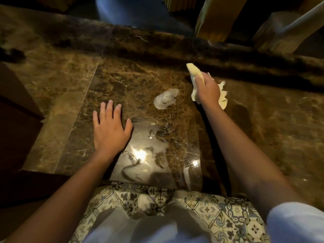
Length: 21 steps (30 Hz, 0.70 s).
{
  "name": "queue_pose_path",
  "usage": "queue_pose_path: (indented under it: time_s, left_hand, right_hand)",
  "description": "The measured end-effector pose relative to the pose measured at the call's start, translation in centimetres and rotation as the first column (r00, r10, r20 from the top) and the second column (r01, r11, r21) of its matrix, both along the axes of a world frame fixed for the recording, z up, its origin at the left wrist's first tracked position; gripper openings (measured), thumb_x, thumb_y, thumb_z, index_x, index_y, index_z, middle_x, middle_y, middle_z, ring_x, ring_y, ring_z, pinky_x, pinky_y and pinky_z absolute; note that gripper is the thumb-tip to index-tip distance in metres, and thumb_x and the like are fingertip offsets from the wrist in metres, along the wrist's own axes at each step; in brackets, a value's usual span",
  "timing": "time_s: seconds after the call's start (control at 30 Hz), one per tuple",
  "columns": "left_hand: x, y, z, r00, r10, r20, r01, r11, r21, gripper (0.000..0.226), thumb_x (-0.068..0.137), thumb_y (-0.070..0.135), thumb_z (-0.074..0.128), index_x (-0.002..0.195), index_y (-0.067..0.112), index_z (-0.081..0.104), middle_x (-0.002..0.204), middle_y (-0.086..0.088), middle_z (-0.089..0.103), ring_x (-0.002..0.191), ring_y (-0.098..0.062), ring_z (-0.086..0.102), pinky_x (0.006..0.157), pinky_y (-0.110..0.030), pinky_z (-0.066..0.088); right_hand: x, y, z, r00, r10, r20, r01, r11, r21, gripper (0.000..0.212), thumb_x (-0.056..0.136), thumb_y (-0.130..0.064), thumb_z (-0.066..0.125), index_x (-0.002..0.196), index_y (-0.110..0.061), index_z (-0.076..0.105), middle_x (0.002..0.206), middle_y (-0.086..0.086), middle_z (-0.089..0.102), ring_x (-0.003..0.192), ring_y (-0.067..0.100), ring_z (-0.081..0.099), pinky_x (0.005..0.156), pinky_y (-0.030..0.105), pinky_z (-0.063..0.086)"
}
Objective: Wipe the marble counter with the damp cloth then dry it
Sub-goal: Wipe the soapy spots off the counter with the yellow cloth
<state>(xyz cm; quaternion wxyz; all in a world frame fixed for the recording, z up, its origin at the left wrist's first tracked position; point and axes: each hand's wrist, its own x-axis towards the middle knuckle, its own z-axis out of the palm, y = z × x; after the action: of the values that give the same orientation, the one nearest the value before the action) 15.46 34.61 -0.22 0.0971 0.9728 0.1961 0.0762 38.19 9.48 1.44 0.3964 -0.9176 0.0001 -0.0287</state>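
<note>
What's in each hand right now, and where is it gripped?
The right hand grips the yellow cloth bunched around its middle, ends sticking out both sides. The left hand holds nothing, fingers spread flat over the marble counter.

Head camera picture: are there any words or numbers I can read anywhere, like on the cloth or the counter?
None: no words, numbers, labels or signs can be read in this view.
The yellow cloth gripped by the right hand is plain.
The marble counter shows only veins, wet patches and glare.
The patterned tiles below carry ornaments, not letters.
</note>
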Motion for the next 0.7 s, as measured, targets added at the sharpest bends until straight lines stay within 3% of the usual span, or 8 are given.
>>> queue_pose_path:
  time_s: [0.13, 0.27, 0.5, 0.7]
  left_hand:
    - [-0.3, 0.1, -0.1, 1.000, -0.003, -0.022, 0.003, 1.000, 0.009, 0.068, 0.099, 0.049, 0.039, 0.154, 0.010, 0.042, 0.166, -0.019, 0.032, 0.157, -0.036, 0.021, 0.126, -0.058, 0.014]
    - [0.0, 0.1, -0.1, 1.000, -0.011, -0.017, 0.011, 1.000, -0.003, 0.064, 0.101, 0.046, 0.046, 0.154, 0.010, 0.042, 0.167, -0.018, 0.031, 0.158, -0.036, 0.020, 0.126, -0.058, 0.013]
    - [-0.1, 0.0, 0.2, 1.000, -0.002, -0.021, 0.002, 1.000, -0.029, 0.065, 0.102, 0.047, 0.044, 0.156, 0.011, 0.039, 0.168, -0.017, 0.029, 0.159, -0.034, 0.016, 0.127, -0.057, 0.011]
    - [-0.2, 0.0, 0.3, 1.000, -0.009, -0.027, 0.008, 0.999, -0.048, 0.066, 0.102, 0.048, 0.043, 0.157, 0.012, 0.038, 0.170, -0.016, 0.026, 0.160, -0.033, 0.014, 0.128, -0.056, 0.009]
  right_hand:
    - [-0.3, 4.9, -0.2, 0.936, 0.351, -0.030, -0.352, 0.928, -0.125, 0.046, 0.096, -0.041, 0.046, 0.136, -0.031, 0.066, 0.151, 0.006, 0.056, 0.149, 0.022, 0.038, 0.117, 0.043, 0.031]
    - [-2.1, 6.9, 0.1, 0.819, 0.569, -0.072, -0.566, 0.779, -0.271, 0.052, 0.095, -0.045, 0.037, 0.135, -0.030, 0.067, 0.155, -0.002, 0.052, 0.153, 0.020, 0.030, 0.125, 0.043, 0.015]
    - [-8.3, 4.2, 0.7, 0.665, 0.745, -0.058, -0.728, 0.628, -0.276, 0.043, 0.098, -0.055, 0.051, 0.132, -0.035, 0.069, 0.154, -0.002, 0.054, 0.153, 0.019, 0.032, 0.126, 0.048, 0.013]
    - [-14.8, 0.6, 0.0, 0.629, 0.777, 0.025, -0.728, 0.600, -0.332, 0.034, 0.094, -0.040, 0.065, 0.127, -0.032, 0.072, 0.147, -0.002, 0.061, 0.148, 0.022, 0.041, 0.125, 0.052, 0.022]
